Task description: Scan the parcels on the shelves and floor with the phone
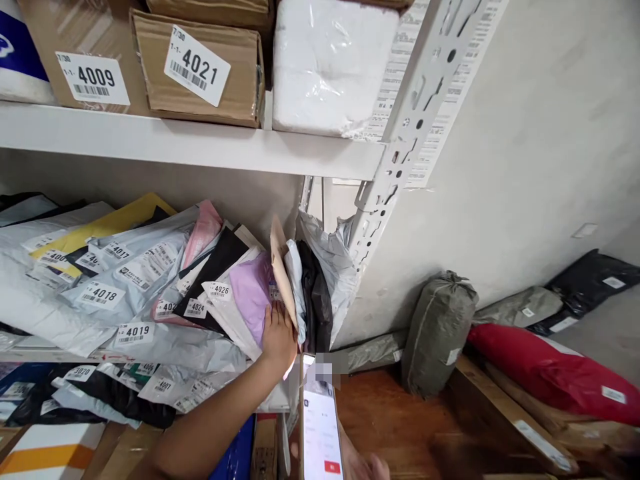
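My left hand [278,335] reaches up to the middle shelf, among upright mail parcels. Its fingers lie stretched against a lilac parcel [251,293] and touch the edge of a tan envelope [280,270]; the fingertips are partly hidden between the two. Right of the envelope stand a black bag [316,300] and a grey bag [334,267]. Low in the view my right hand [365,467] holds a phone [320,427] upright with its lit screen facing me. Only a few fingers show under the phone.
Numbered poly bags [100,293] lie piled on the shelf to the left. Labelled cardboard boxes [200,67] and a white wrapped parcel [330,63] sit on the shelf above. A perforated shelf post [400,147] stands to the right. Olive, red and black bags [540,367] lie along the wall.
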`<act>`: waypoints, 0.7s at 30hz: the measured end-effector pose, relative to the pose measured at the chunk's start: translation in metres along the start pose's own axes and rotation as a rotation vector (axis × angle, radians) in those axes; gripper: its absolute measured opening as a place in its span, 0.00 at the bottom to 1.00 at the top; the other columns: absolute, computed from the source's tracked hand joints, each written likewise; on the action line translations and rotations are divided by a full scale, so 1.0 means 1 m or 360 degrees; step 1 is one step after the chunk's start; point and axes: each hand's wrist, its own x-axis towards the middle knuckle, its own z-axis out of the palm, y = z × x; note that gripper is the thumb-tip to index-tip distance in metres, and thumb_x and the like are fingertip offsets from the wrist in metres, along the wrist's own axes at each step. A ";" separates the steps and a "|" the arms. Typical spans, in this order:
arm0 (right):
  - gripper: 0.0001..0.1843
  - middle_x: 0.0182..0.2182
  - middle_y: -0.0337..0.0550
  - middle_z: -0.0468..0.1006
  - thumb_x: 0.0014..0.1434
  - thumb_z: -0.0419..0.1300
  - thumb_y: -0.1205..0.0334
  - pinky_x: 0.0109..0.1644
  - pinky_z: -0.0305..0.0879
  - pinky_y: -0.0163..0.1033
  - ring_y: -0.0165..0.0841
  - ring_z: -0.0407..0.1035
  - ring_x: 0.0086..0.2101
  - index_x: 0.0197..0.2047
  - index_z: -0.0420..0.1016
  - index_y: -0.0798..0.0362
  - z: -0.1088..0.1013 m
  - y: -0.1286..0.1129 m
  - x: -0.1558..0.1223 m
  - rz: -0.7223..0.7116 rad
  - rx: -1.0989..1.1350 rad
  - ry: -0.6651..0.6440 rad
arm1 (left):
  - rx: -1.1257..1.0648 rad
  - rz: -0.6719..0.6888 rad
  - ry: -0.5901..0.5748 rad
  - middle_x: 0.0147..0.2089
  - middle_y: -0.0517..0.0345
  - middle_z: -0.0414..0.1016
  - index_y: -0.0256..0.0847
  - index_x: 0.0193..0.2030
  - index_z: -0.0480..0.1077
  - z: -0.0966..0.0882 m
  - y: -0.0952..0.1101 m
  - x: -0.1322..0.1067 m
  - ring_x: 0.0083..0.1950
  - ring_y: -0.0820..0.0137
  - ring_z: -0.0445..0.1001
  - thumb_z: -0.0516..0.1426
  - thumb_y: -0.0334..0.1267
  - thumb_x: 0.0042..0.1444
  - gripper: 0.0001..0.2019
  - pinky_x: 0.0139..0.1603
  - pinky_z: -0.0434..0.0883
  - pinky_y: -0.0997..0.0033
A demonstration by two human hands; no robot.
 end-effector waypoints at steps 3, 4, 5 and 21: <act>0.53 0.48 0.54 0.80 0.42 0.68 0.38 0.34 0.75 0.49 0.55 0.77 0.45 0.67 0.56 0.46 0.023 -0.009 0.008 0.0063 -0.0092 -0.0251 | 0.0107 -0.0049 -0.0024 0.64 0.28 0.65 0.24 0.65 0.64 0.002 0.000 0.004 0.67 0.44 0.62 0.51 0.38 0.62 0.27 0.68 0.52 0.40; 0.53 0.49 0.54 0.80 0.43 0.69 0.40 0.29 0.75 0.46 0.54 0.77 0.45 0.68 0.54 0.45 0.031 -0.012 0.012 0.0084 -0.0140 -0.0335 | 0.0108 -0.0047 -0.0020 0.62 0.29 0.68 0.25 0.64 0.65 0.002 0.000 0.005 0.65 0.43 0.64 0.51 0.37 0.62 0.26 0.66 0.55 0.38; 0.54 0.49 0.55 0.79 0.43 0.70 0.42 0.25 0.74 0.43 0.54 0.76 0.45 0.69 0.52 0.45 0.039 -0.015 0.017 0.0102 -0.0191 -0.0397 | 0.0099 -0.0032 -0.0015 0.60 0.29 0.70 0.26 0.64 0.66 0.001 -0.001 0.006 0.63 0.41 0.66 0.52 0.37 0.61 0.26 0.64 0.57 0.37; 0.56 0.52 0.56 0.77 0.48 0.67 0.47 0.18 0.73 0.36 0.51 0.78 0.41 0.72 0.41 0.43 0.083 -0.024 0.062 0.0099 -0.0434 -0.0588 | -0.1364 -0.0162 0.0054 0.52 0.47 0.73 0.41 0.51 0.72 -0.032 -0.029 -0.011 0.61 0.49 0.64 0.50 0.41 0.59 0.17 0.64 0.60 0.47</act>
